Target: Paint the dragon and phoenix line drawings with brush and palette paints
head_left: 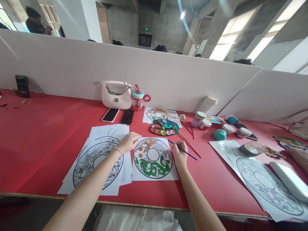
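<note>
A white sheet with a partly coloured ring design (pixel 153 158), green at the bottom and orange at the top, lies on the red table (pixel 43 134). My right hand (pixel 180 154) rests at its right edge, closed on a thin blue paintbrush (pixel 185 150) whose tip points up-left. My left hand (pixel 128 141), fingers curled, presses down on the sheet's upper left corner. A pink bracelet circles that wrist. Left of it lies a stack of uncoloured ring prints (pixel 98 160). A paint palette (pixel 164 127) with several colours sits just beyond the sheet.
Two phones (pixel 118 115), a pink handbag (pixel 115 94) and a lidded cup (pixel 138 98) stand by the white partition (pixel 72 67). Paint jars (pixel 220 134), spare brushes (pixel 190 142) and more prints (pixel 267 181) lie to the right. Another person's hand (pixel 299 157) shows at the right edge.
</note>
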A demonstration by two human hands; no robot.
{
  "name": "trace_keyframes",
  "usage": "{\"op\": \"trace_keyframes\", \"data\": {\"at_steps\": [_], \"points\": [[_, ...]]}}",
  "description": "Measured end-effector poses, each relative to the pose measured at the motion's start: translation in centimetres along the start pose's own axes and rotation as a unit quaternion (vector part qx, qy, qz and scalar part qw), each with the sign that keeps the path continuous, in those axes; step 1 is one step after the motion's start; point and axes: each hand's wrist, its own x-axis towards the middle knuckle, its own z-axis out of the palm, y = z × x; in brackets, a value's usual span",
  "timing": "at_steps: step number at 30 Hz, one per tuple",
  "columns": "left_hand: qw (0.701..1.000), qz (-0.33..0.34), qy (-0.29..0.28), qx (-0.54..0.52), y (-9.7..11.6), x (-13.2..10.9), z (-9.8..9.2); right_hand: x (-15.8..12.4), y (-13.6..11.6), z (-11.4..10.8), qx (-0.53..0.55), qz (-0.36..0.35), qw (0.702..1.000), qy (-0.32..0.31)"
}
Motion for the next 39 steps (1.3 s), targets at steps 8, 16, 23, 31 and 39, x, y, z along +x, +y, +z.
{"op": "trace_keyframes", "data": {"at_steps": [8,16,23,31,39], "points": [[1.0,-0.023,-0.001,-0.011,0.3,-0.1,-0.4,-0.2,-0.3,0.3,0.003,0.008,1.0,-0.02],[0.999,-0.035,-0.006,-0.014,0.6,-0.2,-0.6,-0.4,-0.9,0.5,0.011,0.016,0.999,-0.033],[0.999,-0.036,-0.004,-0.018,0.5,-0.3,-0.7,-0.5,-0.4,0.5,0.004,0.01,0.999,-0.032],[0.999,-0.039,-0.003,-0.024,0.7,-0.4,-0.8,-0.4,0.1,0.7,-0.007,0.014,0.999,-0.037],[0.999,-0.035,-0.009,-0.033,0.6,-0.4,-1.1,-0.5,0.0,0.8,0.004,0.016,0.999,-0.037]]}}
